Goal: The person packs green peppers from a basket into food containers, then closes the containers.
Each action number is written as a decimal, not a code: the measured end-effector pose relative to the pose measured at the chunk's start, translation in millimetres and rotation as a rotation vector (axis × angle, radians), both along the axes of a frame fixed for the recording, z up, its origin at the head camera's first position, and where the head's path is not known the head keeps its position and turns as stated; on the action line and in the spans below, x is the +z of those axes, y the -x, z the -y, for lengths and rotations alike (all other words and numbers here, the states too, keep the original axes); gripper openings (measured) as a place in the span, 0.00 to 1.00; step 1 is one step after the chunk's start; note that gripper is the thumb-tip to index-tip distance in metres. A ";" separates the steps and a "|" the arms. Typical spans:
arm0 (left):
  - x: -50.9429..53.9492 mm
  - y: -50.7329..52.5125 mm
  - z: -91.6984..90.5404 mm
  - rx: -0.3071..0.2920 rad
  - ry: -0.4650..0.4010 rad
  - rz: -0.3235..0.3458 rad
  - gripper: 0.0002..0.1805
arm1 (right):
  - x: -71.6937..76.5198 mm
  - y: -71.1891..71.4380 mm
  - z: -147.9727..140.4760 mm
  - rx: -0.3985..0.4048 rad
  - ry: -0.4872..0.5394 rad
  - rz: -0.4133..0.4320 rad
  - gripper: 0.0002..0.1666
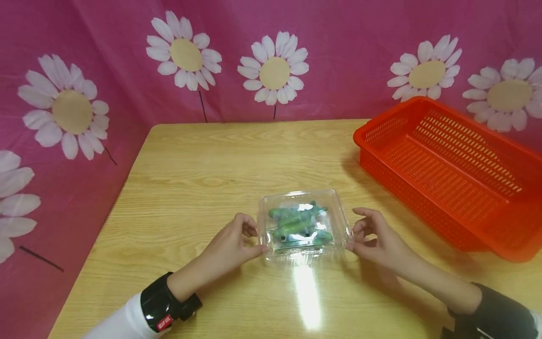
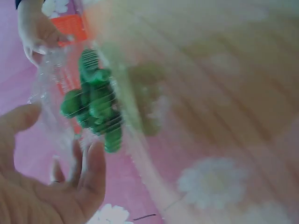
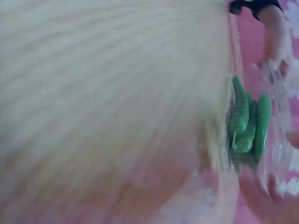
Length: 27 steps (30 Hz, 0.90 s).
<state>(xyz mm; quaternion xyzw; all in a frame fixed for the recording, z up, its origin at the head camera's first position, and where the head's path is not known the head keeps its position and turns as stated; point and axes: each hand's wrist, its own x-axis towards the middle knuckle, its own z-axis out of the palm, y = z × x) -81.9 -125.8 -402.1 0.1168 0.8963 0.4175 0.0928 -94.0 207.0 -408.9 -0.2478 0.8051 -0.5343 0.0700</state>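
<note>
A clear plastic box with its lid down lies in front of me, at the middle of the wooden table. Inside it are several glossy green peppers, also seen through the plastic in the left wrist view. My left hand holds the box's left side, thumb at the near corner and fingers bent along the edge. On the opposite side my right hand grips the near right corner in the same way. Whether the box touches the table I cannot tell. The right wrist view is blurred.
A red perforated plastic basket stands at the right of the table, beyond my right hand. Behind and to the left hangs a pink cloth with white daisies. Light glares off the tabletop in front of the box.
</note>
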 end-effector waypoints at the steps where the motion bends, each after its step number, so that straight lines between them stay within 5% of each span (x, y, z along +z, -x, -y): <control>1: -1.2 2.8 0.2 0.007 -0.010 0.051 0.29 | -0.8 4.8 -1.4 0.041 0.076 0.155 0.39; 5: -8.4 14.8 -1.6 -0.020 -0.177 0.276 0.40 | -4.2 21.9 -8.4 0.111 0.309 0.753 0.36; 8: -13.5 20.9 -4.4 -0.033 -0.373 0.450 0.40 | -7.1 27.2 -11.7 0.126 0.354 0.908 0.33; 12: -15.4 23.4 -6.0 -0.021 -0.532 0.590 0.34 | -6.8 27.9 -11.6 0.107 0.351 0.928 0.32; 17: -15.6 24.9 -4.4 -0.031 -0.585 0.648 0.33 | -2.4 28.9 -9.2 0.081 0.324 0.914 0.27; 22: -16.4 25.5 0.8 -0.063 -0.549 0.673 0.34 | -1.9 32.3 -11.9 0.116 0.285 0.955 0.22; 27: -18.6 29.3 14.8 -0.066 -0.430 0.603 0.36 | -1.5 38.0 -26.2 0.194 0.184 0.960 0.35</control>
